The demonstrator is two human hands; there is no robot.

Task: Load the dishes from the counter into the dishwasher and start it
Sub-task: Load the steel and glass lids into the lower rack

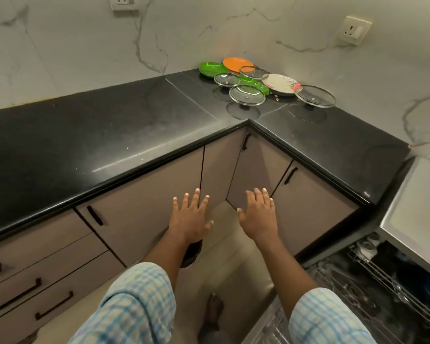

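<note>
My left hand [190, 217] and right hand [257, 216] were spread and empty, the piled dishes [212, 68] well beyond them, the open dishwasher [372, 276] below my right; the overlapping glass lids [247, 94] could slip if grabbed carelessly.

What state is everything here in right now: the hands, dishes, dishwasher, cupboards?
Left hand: open, spread, holding nothing.
Right hand: open, spread, holding nothing.
Dishwasher: open, rack out, some items inside.
Glass lids: four, knob-down on the counter.
Plates: in the counter's corner, not yet loaded.
Cupboard doors: shut.
Drawers: shut.
</note>
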